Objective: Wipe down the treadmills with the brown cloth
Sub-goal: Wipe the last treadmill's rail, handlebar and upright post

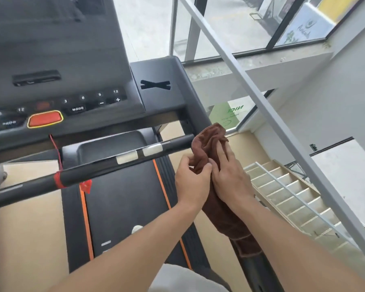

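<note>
A brown cloth is draped along the treadmill's right side handrail, where the front crossbar meets it. My left hand pinches a fold of the cloth with curled fingers and thumb. My right hand lies on the cloth with fingers stretched forward, pressing it onto the rail. The cloth's tail hangs down the rail toward me. The treadmill console with a red stop button fills the upper left.
The black belt with orange stripes runs below the crossbar. A red safety cord and clip hang from the bar. A white railing crosses on the right, with stairs beneath and windows beyond.
</note>
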`<state>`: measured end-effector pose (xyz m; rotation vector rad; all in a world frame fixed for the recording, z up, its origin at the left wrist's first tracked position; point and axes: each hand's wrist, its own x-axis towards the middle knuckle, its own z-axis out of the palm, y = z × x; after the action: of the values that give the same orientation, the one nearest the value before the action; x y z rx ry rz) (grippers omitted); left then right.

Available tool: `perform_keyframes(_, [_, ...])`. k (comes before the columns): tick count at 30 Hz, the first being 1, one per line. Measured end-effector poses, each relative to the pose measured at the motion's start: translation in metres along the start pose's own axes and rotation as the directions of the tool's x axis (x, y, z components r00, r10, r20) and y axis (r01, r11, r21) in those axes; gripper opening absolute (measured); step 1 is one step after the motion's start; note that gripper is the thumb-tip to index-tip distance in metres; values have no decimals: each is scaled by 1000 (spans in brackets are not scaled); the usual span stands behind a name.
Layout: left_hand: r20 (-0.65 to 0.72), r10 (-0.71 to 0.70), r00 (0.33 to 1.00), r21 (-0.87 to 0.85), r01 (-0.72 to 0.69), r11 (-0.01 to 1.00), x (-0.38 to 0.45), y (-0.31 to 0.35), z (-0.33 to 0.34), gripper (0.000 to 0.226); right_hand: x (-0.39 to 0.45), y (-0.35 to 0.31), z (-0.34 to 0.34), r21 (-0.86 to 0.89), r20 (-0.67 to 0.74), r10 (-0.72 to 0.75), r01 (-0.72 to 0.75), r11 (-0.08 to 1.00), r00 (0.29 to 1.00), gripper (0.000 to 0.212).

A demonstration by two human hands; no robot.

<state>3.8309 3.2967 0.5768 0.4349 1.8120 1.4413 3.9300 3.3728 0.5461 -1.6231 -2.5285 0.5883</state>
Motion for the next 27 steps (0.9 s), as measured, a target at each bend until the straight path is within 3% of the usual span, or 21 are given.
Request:
perform_keyframes(8, [-114,81,990,23,-79,997,113,41,-28,27,126,-59,4,-52,-32,-56,54,997,998,54])
perform_keyframes(13, [-275,239,931,59,-232,971,155,68,-45,44,201,-101,11,-296,130,-267,294,909,955,69])
perform_keyframes(16, [-333,363,870,135,-337,932,183,88,-55,49,245,-136,9,-325,176,-332,373,869,927,69])
perform_keyframes(21, [-355,296,887,33,-305,952,242,125,-57,36,326,-180,8,-288,224,-425,476,831,877,64])
perform_keyframes(27, [-384,295,875,60,-295,954,277,149,-66,30,397,-221,1,-211,233,-393,441,873,890,54])
